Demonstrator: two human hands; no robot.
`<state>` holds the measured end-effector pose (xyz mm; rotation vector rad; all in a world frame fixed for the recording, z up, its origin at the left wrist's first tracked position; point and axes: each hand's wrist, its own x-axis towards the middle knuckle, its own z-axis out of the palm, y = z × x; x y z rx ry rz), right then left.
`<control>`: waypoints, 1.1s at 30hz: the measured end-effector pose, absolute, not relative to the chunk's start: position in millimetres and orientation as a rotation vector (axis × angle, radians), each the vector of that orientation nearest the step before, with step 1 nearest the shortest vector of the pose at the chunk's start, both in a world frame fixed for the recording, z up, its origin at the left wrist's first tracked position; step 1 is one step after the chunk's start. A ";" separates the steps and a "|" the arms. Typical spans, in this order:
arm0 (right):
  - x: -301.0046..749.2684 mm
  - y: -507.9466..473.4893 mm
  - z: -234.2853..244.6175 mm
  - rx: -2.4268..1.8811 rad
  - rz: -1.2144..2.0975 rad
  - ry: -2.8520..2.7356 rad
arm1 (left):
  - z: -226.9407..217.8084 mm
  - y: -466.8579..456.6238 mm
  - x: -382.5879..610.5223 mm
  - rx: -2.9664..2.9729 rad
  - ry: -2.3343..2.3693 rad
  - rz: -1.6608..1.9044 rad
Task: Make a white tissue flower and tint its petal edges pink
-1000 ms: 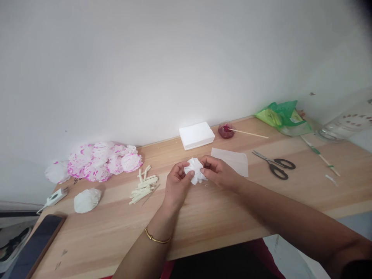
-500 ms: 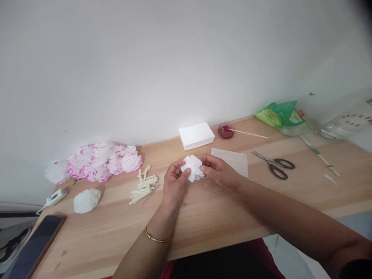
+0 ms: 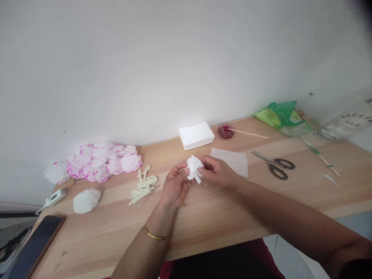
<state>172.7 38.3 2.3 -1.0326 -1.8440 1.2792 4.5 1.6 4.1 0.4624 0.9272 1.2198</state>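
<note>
Between my hands, over the middle of the wooden table, is a gathered white tissue paper flower with ruffled layers. My left hand pinches its left side, thumb on top. The fingers of my right hand grip its right edge. Under the flower a short white end sticks out toward me. To the right of my right hand lies a flat white tissue sheet. Left of my left hand is a pile of cream-coloured twisted strips.
A stack of white tissues, a small bowl of dark red liquid with a stick, scissors and a green plastic bag sit right. Pink-edged paper flowers, a white paper ball and a phone lie left.
The white flower has turned and been squeezed into a narrower shape, with its short end now showing below. My left hand has tilted slightly, its lower fingers now visible beneath.
</note>
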 end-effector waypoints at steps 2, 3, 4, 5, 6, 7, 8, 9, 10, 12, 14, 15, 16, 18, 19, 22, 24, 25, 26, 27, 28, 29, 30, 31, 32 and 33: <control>173.2 38.0 3.0 -1.034 1.273 -1.857 | 2.9 1.7 4.0 0.481 0.923 1.215; 173.3 37.8 3.3 -1.034 1.273 -1.867 | 2.0 1.8 4.1 0.500 0.924 1.228; 173.4 37.5 3.5 -1.032 1.274 -1.878 | 0.9 1.9 4.4 0.526 0.926 1.246; 173.4 37.2 3.5 -1.032 1.273 -1.888 | -0.3 2.1 4.8 0.558 0.930 1.265; 173.4 37.0 3.4 -1.035 1.267 -1.896 | -1.5 2.2 5.3 0.596 0.935 1.280; 173.3 36.8 3.1 -1.040 1.256 -1.904 | -2.6 2.2 5.8 0.639 0.945 1.286; 173.2 36.6 2.8 -1.046 1.237 -1.910 | -3.5 2.2 6.2 0.688 0.962 1.285; 173.1 36.5 2.7 -1.049 1.214 -1.918 | -4.2 2.1 6.6 0.741 0.988 1.274; 172.9 36.4 2.7 -1.045 1.192 -1.929 | -4.8 1.9 6.8 0.800 1.025 1.256; 172.5 36.0 3.5 -1.024 1.155 -1.953 | -5.7 1.6 6.7 0.930 1.120 1.203; 172.0 35.5 5.2 -1.001 1.139 -1.970 | -7.1 1.4 5.9 1.039 1.189 1.150; 171.8 35.1 6.2 -0.992 1.137 -1.976 | -8.1 1.5 5.4 1.078 1.207 1.129; 171.7 34.8 7.1 -0.985 1.134 -1.982 | -9.3 1.6 4.8 1.105 1.221 1.115; 171.5 34.3 8.3 -0.968 1.127 -2.001 | -11.6 1.6 3.6 1.140 1.259 1.088; 171.5 34.1 8.4 -0.962 1.117 -2.008 | -12.2 1.5 3.1 1.157 1.290 1.077; 171.4 33.8 7.9 -0.967 1.087 -2.003 | -10.2 0.3 2.4 1.270 1.382 1.081; 171.1 33.4 7.8 -0.968 1.087 -1.993 | -5.7 -0.9 2.4 1.414 1.398 1.102; 171.0 33.1 7.9 -0.964 1.091 -1.991 | -3.1 -1.4 2.5 1.483 1.388 1.110; 170.8 32.8 8.2 -0.961 1.097 -1.993 | -0.8 -1.8 2.7 1.537 1.370 1.118; 170.7 32.5 8.6 -0.960 1.102 -1.995 | 1.1 -2.1 2.8 1.572 1.349 1.127; 170.6 32.3 9.1 -0.961 1.105 -1.995 | 2.4 -2.1 3.0 1.589 1.332 1.138; 170.6 32.2 9.5 -0.965 1.106 -1.994 | 3.0 -2.0 3.1 1.599 1.321 1.150; 170.7 32.2 9.9 -0.970 1.107 -1.993 | 3.0 -1.8 3.2 1.605 1.321 1.159; 170.9 32.4 10.3 -0.975 1.106 -1.991 | 2.6 -1.6 3.3 1.608 1.333 1.163; 171.2 32.6 10.6 -0.980 1.103 -1.987 | 2.1 -1.5 3.3 1.608 1.354 1.162; 171.4 32.9 10.8 -0.987 1.099 -1.982 | 1.7 -1.5 3.3 1.609 1.383 1.165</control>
